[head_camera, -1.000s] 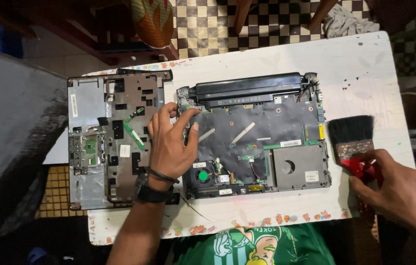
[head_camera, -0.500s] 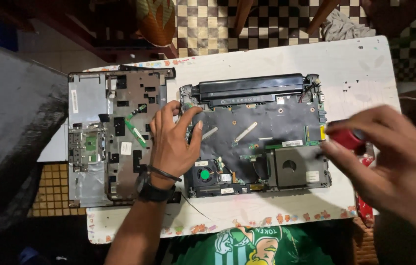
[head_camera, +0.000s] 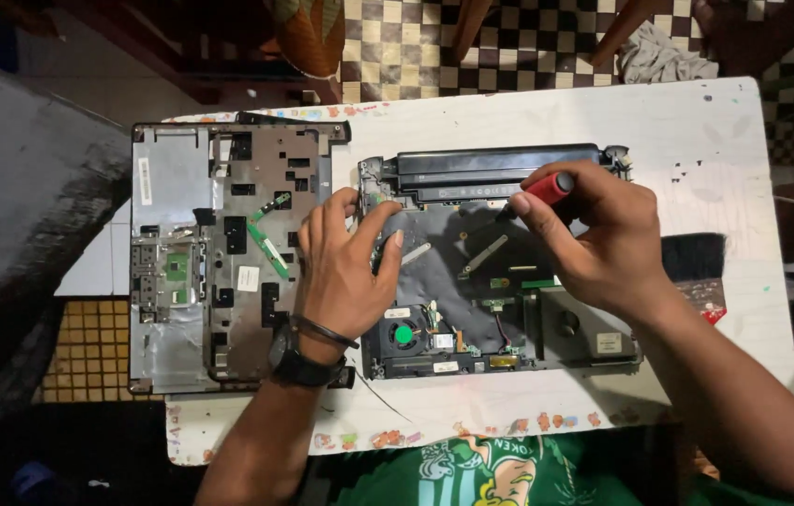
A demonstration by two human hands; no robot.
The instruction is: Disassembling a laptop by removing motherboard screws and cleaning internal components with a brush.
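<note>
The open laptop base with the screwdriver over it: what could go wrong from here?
The red-handled screwdriver in the right hand points at the bare board of the laptop base; a slip might scratch it. The left hand rests on the base's left edge, so it could press on exposed parts there.

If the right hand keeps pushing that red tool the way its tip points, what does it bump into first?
Probably the dark laptop board: the right hand aims the red-handled screwdriver down-left, its tip just above or already on it; depth is unclear.
</note>
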